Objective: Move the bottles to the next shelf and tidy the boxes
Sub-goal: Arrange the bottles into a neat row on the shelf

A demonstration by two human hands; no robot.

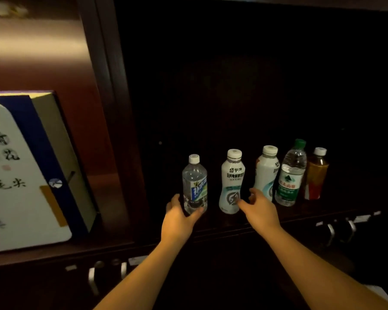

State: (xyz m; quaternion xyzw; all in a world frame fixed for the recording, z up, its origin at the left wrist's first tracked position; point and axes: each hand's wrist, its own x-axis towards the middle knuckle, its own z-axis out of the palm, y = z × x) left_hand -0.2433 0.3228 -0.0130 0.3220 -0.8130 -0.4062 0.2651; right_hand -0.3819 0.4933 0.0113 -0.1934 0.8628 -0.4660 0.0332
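Note:
Several bottles stand in a row on a dark shelf (300,217). My left hand (177,217) wraps around the base of a clear bottle (195,182) with a white cap at the left end. Beside it my right hand (259,209) hovers, fingers apart, fingertips near a white bottle (232,182) without gripping it. Further right stand a second white bottle (266,173), a clear green-capped bottle (290,175) and an amber drink bottle (316,175). In the compartment to the left a white and blue box (20,175) leans upright.
A dark wooden upright (119,130) divides the box compartment from the bottle compartment. Drawer handles (341,231) sit below the shelf at right, and further drawer handles (94,278) at lower left. The back of the bottle compartment is dark.

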